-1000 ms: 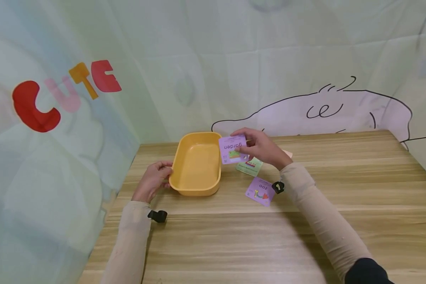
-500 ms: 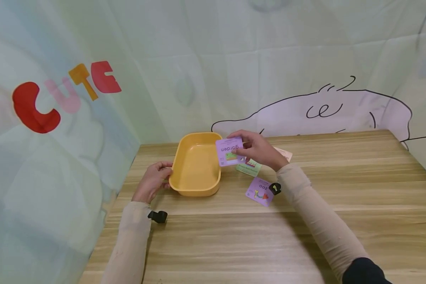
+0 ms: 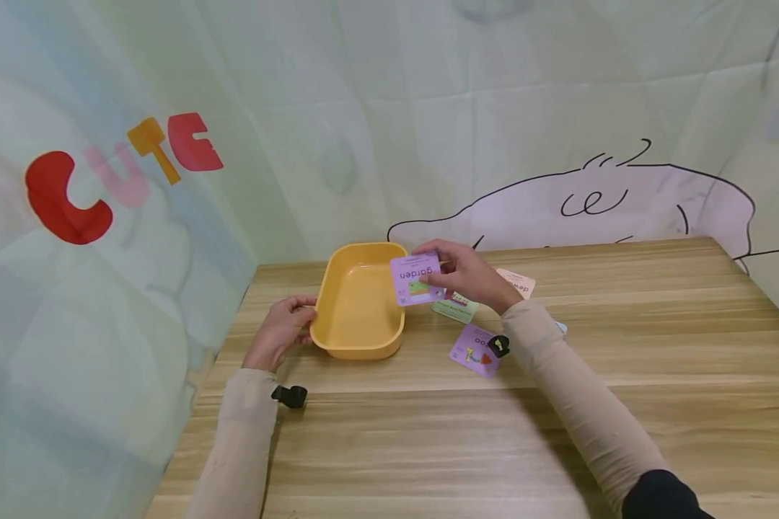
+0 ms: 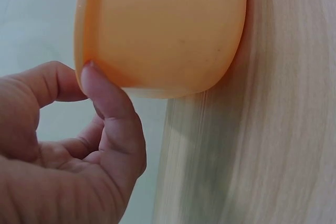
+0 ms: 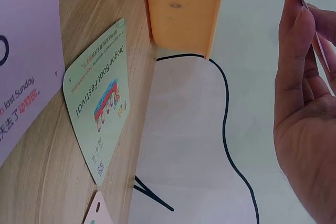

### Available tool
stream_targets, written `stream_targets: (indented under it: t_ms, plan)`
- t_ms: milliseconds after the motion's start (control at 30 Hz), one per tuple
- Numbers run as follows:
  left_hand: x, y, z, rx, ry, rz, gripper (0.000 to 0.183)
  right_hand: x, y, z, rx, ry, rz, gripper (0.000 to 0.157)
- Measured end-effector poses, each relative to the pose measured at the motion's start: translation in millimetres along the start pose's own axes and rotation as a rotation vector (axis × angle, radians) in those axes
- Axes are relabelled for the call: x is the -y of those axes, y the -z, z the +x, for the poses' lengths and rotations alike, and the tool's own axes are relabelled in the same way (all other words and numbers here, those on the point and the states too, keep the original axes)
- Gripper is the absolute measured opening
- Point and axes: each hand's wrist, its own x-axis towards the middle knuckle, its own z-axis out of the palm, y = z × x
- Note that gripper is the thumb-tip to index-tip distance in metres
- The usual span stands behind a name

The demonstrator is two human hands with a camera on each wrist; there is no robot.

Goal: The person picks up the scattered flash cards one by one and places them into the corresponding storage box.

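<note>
A yellow plastic tray [image 3: 357, 353] stands on the wooden table. My left hand [image 3: 278, 333] pinches its left rim between thumb and finger, as the left wrist view shows close up [image 4: 105, 129]. My right hand [image 3: 470, 274] holds a purple card [image 3: 407, 277] marked "garden" by its edge, tilted above the tray's right rim. Under and beside that hand lie a green "Dragon Boat Festival" card [image 5: 100, 98], a purple "zoo" card [image 3: 470, 353] and a pale pink card [image 3: 518, 282]. My right wrist partly covers the zoo card.
The corner of a light blue card [image 3: 561, 328] peeks out from behind the right sleeve. A printed cloth backdrop [image 3: 363, 108] hangs behind and to the left of the wooden table [image 3: 396, 447].
My right hand has shifted slightly left with the garden card, which now overlaps the tray's rim. More of the pink card and a light blue corner show. The left hand stays put.
</note>
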Motion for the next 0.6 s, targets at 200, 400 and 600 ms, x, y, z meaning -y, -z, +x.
stream_targets:
  t_ms: [200, 400, 600]
  plan:
    - [-0.2, -1.2, 0.2, -0.002, -0.002, 0.008, 0.038, 1.8, -3.2, 1.1, 0.001, 0.001, -0.004, 0.04]
    - [-0.5, -1.4, -0.5, 0.0, -0.003, -0.002, 0.038, 0.6, -5.9, 2.4, -0.002, -0.006, -0.009, 0.04]
    - [-0.8, -0.8, -0.3, -0.001, 0.005, 0.004, 0.039, 0.8, -8.5, 4.2, 0.008, 0.001, -0.008, 0.042]
